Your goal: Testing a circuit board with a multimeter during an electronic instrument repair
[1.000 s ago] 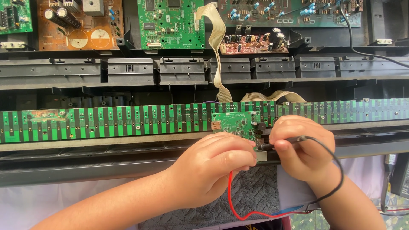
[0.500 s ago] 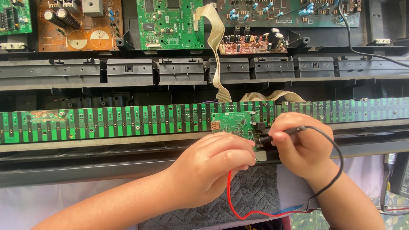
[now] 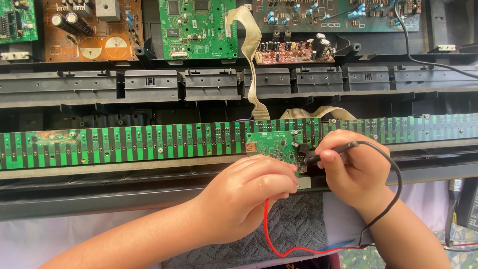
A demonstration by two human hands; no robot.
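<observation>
A small green circuit board point(image 3: 271, 144) rests against the long green-and-black strip board point(image 3: 139, 144) of an opened keyboard chassis. My left hand point(image 3: 246, 197) is closed just below the small board, with a red lead point(image 3: 271, 234) coming out from under it; the probe itself is hidden. My right hand point(image 3: 351, 172) grips a black probe point(image 3: 331, 151), its tip touching the small board's right edge. Its black lead point(image 3: 393, 189) loops down past my wrist.
Several circuit boards point(image 3: 199, 27) sit along the top, one orange-brown board point(image 3: 89, 30) at the left. Beige ribbon cables point(image 3: 251, 65) run down to the strip board. A grey towel point(image 3: 294, 229) lies under my hands. Black plastic frame point(image 3: 209, 84) crosses the middle.
My right hand has shifted slightly, bringing the black probe's tip onto the small board's right edge. The left hand has stayed where it was.
</observation>
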